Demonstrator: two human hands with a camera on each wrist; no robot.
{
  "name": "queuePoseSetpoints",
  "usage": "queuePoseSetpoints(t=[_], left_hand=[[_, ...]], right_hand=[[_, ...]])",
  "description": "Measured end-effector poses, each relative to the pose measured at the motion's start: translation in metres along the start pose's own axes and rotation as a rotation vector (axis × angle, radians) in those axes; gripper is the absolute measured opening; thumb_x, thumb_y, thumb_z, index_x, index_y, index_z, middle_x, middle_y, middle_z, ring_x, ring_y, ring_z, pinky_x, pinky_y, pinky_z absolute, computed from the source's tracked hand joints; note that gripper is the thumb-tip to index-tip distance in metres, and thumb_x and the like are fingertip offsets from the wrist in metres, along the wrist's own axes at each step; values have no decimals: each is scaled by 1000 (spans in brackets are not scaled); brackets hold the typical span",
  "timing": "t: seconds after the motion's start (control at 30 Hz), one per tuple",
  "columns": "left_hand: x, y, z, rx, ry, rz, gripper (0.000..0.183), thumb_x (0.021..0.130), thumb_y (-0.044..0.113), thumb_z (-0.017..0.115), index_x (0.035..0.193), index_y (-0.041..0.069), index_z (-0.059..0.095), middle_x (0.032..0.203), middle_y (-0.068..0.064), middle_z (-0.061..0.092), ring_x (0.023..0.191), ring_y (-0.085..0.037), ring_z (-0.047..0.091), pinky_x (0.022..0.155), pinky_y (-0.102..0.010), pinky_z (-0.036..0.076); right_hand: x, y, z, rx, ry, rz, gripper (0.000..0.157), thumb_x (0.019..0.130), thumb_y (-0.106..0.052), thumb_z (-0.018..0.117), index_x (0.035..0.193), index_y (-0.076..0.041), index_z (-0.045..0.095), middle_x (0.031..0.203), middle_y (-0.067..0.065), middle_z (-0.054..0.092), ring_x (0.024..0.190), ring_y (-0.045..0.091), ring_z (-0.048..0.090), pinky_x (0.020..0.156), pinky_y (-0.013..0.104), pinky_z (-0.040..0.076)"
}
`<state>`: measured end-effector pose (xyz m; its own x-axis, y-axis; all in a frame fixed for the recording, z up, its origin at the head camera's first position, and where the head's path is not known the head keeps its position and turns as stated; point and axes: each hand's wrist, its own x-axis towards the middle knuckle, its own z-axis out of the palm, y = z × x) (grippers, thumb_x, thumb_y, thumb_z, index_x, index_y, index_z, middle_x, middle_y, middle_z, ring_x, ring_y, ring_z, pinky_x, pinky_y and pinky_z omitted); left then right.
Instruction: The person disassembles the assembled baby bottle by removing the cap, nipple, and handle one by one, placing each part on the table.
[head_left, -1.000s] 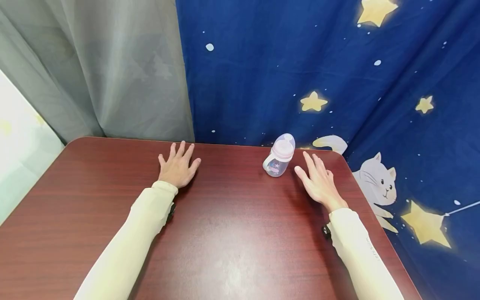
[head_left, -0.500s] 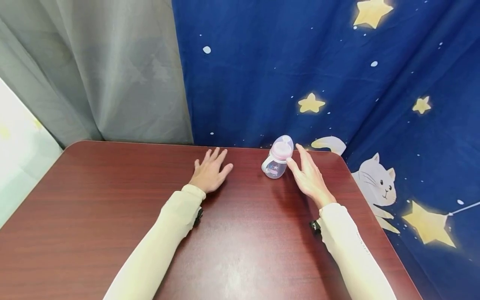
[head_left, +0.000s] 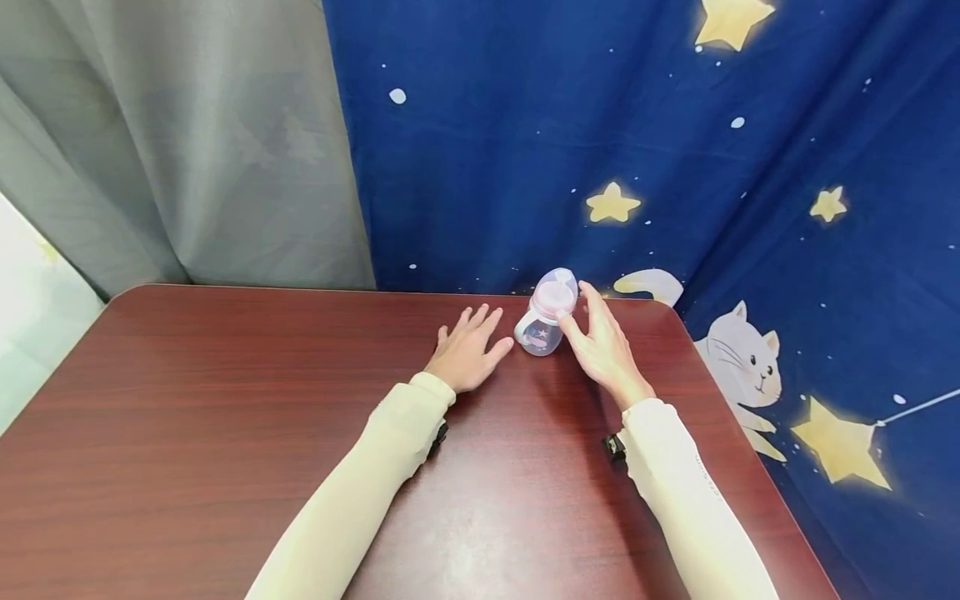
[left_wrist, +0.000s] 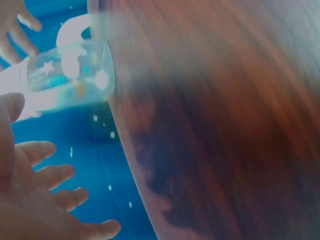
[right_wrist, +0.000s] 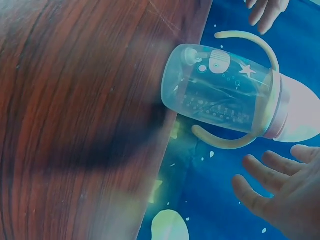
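Note:
A clear baby bottle (head_left: 542, 335) with a pink collar, a domed see-through cap and two side handles stands upright near the table's back edge. Just left of it is my left hand (head_left: 467, 357), fingers spread, a small gap from the handle. My right hand (head_left: 603, 350) lies close on the bottle's right, thumb near the collar and fingers extended along the far side; contact cannot be told. In the right wrist view the bottle (right_wrist: 220, 87) shows both handles, with the right-hand fingers (right_wrist: 260, 195) loosely bent beside it. The left wrist view has the bottle (left_wrist: 70, 75) between both hands.
The dark red wooden table (head_left: 225, 433) has a rounded back edge. Behind it hang a grey curtain (head_left: 247, 150) and a blue curtain (head_left: 480, 150) with stars and a cat, close behind the bottle.
My left hand has moved right across the table, up beside the bottle. My right hand has shifted left, closer to it. The bottle stays standing in its place.

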<state>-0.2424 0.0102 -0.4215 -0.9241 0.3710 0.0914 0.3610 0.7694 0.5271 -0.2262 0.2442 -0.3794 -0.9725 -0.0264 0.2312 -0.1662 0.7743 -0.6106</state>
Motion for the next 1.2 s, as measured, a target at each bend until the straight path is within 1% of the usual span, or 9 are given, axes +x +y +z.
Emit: queuePoseSetpoints(t=[0.1,0.27,0.5,0.6,0.7,0.8,0.93,1.03,1.2], left_hand=[[2,7,7,-3,-11,14,65,102,53,42,157,19,32,162,-10,28,149,-35,19,109,-70,19],[6,15,15,-49,-28,19,66,101,51,46,156,19,34,161,-10,29,149,-36,21,108,-70,19],[14,19,22,-87,-48,-22,69,99,53,48,156,18,33,161,-10,31,149,-35,22,109,-67,22],[19,23,25,-124,-26,-16,68,98,51,52,154,16,36,156,-8,38,145,-32,30,107,-63,28],[24,27,29,-163,5,-6,68,96,49,58,151,12,40,145,-7,50,135,-27,43,101,-57,36],[28,30,31,-192,36,-12,70,94,47,62,149,9,41,133,-9,58,125,-24,51,95,-53,39],[32,32,35,-231,86,-24,72,92,42,68,147,5,42,129,-13,61,119,-26,57,96,-52,42],[33,33,37,-259,127,-22,71,90,39,72,145,4,44,128,-14,63,117,-28,60,97,-49,45],[35,32,41,-273,180,-25,71,88,41,75,143,6,47,127,-12,64,113,-28,63,95,-46,48]], right_hand=[[4,-2,2,-5,12,-3,72,97,-48,57,155,-16,30,152,12,43,136,31,44,107,58,34],[8,-3,6,-13,27,-9,74,94,-45,63,154,-16,31,149,14,47,135,33,45,106,59,35],[11,-2,10,11,48,-8,74,90,-41,70,151,-17,35,139,14,55,127,33,52,103,58,37],[13,-1,13,11,62,-3,74,90,-39,72,151,-17,35,137,14,57,124,34,54,102,57,39],[14,0,16,10,80,-15,73,90,-35,73,149,-14,37,134,14,59,121,35,56,99,56,41],[15,-1,19,11,100,-33,70,89,-31,74,147,-11,39,132,16,60,119,36,57,98,55,41],[14,-1,22,-14,141,-53,69,89,-31,75,145,-9,41,131,16,60,114,36,59,96,53,43],[12,-1,25,-38,179,-67,69,88,-34,75,144,-9,42,128,15,61,107,35,61,91,51,46],[8,-1,29,-37,214,-74,68,86,-37,75,140,-9,45,118,14,64,98,32,61,84,49,46]])
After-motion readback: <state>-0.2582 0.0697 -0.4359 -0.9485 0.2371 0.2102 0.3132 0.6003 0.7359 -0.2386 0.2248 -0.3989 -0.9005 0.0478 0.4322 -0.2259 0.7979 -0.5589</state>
